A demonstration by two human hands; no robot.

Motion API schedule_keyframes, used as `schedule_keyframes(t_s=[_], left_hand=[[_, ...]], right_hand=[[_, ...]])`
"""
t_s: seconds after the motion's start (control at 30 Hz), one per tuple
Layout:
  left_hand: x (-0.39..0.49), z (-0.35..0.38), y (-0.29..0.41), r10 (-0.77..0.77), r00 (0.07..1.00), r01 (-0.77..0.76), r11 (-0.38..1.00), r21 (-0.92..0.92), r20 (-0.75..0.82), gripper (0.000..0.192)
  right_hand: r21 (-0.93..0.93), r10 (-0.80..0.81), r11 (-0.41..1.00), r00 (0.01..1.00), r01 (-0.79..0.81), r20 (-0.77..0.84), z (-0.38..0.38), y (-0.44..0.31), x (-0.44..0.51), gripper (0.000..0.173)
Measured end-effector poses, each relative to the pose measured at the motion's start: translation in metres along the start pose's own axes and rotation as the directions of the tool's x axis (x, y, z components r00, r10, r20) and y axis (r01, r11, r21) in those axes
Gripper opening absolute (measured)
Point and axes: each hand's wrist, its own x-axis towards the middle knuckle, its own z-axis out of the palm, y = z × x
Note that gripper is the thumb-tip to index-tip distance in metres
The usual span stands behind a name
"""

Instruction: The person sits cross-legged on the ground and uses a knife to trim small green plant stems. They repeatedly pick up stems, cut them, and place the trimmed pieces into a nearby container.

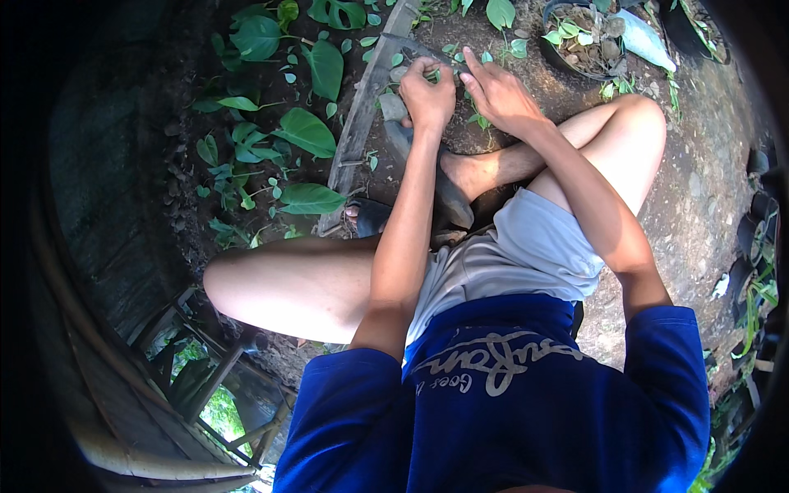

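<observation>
My left hand [426,92] is above the ground, its fingers curled and thumb and forefinger meeting in a ring. Small green leaves [433,76] show within that ring; whether they are held or lie behind is unclear. To its right, my right hand [502,95] is angled inward, forefinger stretched out. A long dark blade [410,44], apparently a knife's, runs leftward from between its thumb and forefinger, passing just beyond my left fingertips. Its handle is hidden in the right palm. Below my left hand are a grey stone [392,106] and a dark sandal [453,200].
A wooden plank [363,117] edges a bed of broad-leaved plants [308,132] on the left. A black pot [582,71] with soil and a leafy cutting stands upper right, beside a pale plastic bottle or bag [644,40]. Dark planters [743,271] line the right edge.
</observation>
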Motion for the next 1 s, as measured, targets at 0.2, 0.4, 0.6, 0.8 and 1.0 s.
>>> schedule_keyframes(t_s=[0.2, 0.4, 0.6, 0.8, 1.0], left_hand=[[0.001, 0.003, -0.004, -0.006, 1.000, 0.007, 0.994, -0.107, 0.006, 0.019], [0.001, 0.004, -0.006, 0.007, 1.000, -0.004, 0.990, -0.138, 0.015, 0.019], [0.002, 0.003, -0.004, -0.002, 1.000, 0.005, 0.991, -0.133, 0.024, 0.018], [0.001, -0.004, -0.009, -0.087, 0.996, 0.086, 0.970, -0.228, 0.009, 0.018], [0.008, -0.010, -0.011, -0.119, 0.991, 0.132, 0.942, -0.310, 0.059, 0.020]], right_hand=[[-0.121, 0.007, 0.993, 1.000, -0.010, -0.025, 0.001, 0.008, 0.001, 0.053], [-0.112, 0.012, 0.994, 1.000, -0.015, -0.028, -0.005, 0.008, 0.003, 0.052], [-0.154, -0.036, 0.988, 0.997, 0.025, -0.068, -0.009, 0.011, 0.005, 0.049], [-0.090, 0.073, 0.992, 0.976, -0.093, -0.205, -0.021, 0.034, 0.014, 0.049], [0.119, 0.091, 0.990, 0.981, -0.071, -0.171, -0.017, 0.035, 0.011, 0.055]])
